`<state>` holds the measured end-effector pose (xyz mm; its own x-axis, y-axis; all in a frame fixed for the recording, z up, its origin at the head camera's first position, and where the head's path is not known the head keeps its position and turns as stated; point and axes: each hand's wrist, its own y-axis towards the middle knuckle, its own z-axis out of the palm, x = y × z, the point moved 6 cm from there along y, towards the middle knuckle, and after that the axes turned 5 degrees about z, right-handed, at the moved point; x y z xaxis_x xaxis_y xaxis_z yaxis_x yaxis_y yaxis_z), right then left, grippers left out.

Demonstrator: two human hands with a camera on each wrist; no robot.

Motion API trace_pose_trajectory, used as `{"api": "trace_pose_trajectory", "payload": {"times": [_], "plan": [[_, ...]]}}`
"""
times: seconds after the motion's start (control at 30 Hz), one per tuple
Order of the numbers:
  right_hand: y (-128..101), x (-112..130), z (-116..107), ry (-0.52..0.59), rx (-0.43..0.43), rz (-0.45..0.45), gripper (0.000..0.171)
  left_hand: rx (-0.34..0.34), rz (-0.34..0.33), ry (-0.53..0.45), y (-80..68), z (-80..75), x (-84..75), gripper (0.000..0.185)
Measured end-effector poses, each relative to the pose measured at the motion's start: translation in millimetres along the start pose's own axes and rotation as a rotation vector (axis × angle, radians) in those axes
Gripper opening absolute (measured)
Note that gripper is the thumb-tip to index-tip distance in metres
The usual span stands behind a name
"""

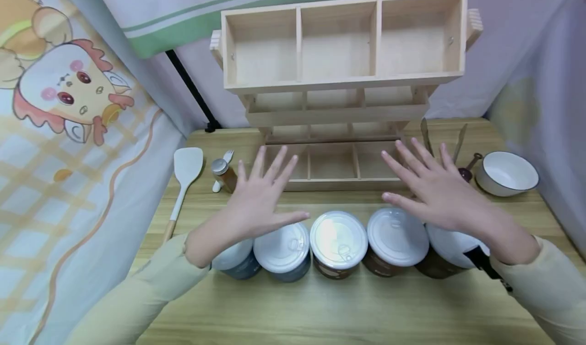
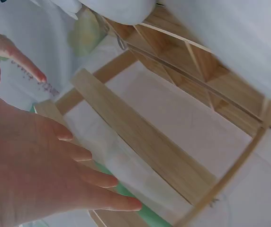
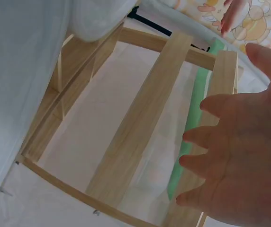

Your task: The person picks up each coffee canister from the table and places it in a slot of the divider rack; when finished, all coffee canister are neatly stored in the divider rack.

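Note:
Both hands are held up over the table with fingers spread, and neither holds anything. In the head view my left hand (image 1: 254, 202) is over the left cans, near a small jar (image 1: 224, 174) with a metal lid. My right hand (image 1: 441, 195) hovers over the right cans, partly hiding the things behind it. Several cans with pale lids (image 1: 339, 235) stand in a row below the hands. Behind them rises a tiered wooden box (image 1: 343, 83), its divided compartments bare. The wrist views show the left palm (image 2: 36, 161) and right palm (image 3: 244, 156) before the box's wooden slats.
On the table's left lie a white spatula (image 1: 187, 167) and a white fork (image 1: 228, 155). At right stand a white bowl (image 1: 496, 182), a small dark spoon (image 1: 466, 173) and two slim metal strips (image 1: 426, 136). Curtains (image 1: 526, 106) enclose the table; a black pole (image 1: 192, 90) slants behind.

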<state>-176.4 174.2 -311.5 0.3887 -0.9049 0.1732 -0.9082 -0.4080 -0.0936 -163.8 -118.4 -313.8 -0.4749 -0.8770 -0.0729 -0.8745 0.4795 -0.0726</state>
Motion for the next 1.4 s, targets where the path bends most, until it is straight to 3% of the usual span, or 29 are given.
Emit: {"api": "trace_pose_trajectory", "payload": {"times": [0.1,0.27,0.4,0.5,0.63,0.87,1.1,1.23,1.33,1.4], "plan": [[12,-5,-13,-0.006,-0.051,-0.053,0.079,0.003,-0.105,-0.052,-25.7,4.8,23.2,0.105],[33,-30,-66,-0.046,-0.316,-0.071,0.073,0.027,-0.237,-0.125,-69.1,17.9,57.3,0.115],[49,-50,-106,-0.089,-0.502,0.009,0.064,0.05,-0.25,-0.168,-93.2,31.2,69.4,0.123],[53,-59,-118,-0.102,-0.666,0.028,0.05,0.053,-0.203,-0.18,-96.2,40.1,71.0,0.125],[58,-62,-122,-0.066,-0.851,-0.01,0.033,0.046,-0.164,-0.18,-94.6,45.5,71.7,0.124],[67,-63,-120,-0.019,-0.948,-0.034,0.031,0.059,-0.164,-0.229,-95.7,45.7,72.3,0.118],[71,-63,-121,0.051,-0.986,-0.062,0.032,-0.005,-0.195,-0.212,-95.5,42.5,74.4,0.119],[72,-63,-121,0.096,-0.994,-0.061,0.031,-0.096,-0.243,-0.169,-101.7,27.9,76.2,0.122],[73,-62,-122,0.089,-0.982,-0.039,0.031,-0.23,-0.247,-0.143,-108.2,4.1,76.0,0.124],[75,-62,-122,0.063,-0.96,-0.015,0.031,-0.35,-0.202,-0.099,-111.8,-16.5,72.8,0.124]]}}
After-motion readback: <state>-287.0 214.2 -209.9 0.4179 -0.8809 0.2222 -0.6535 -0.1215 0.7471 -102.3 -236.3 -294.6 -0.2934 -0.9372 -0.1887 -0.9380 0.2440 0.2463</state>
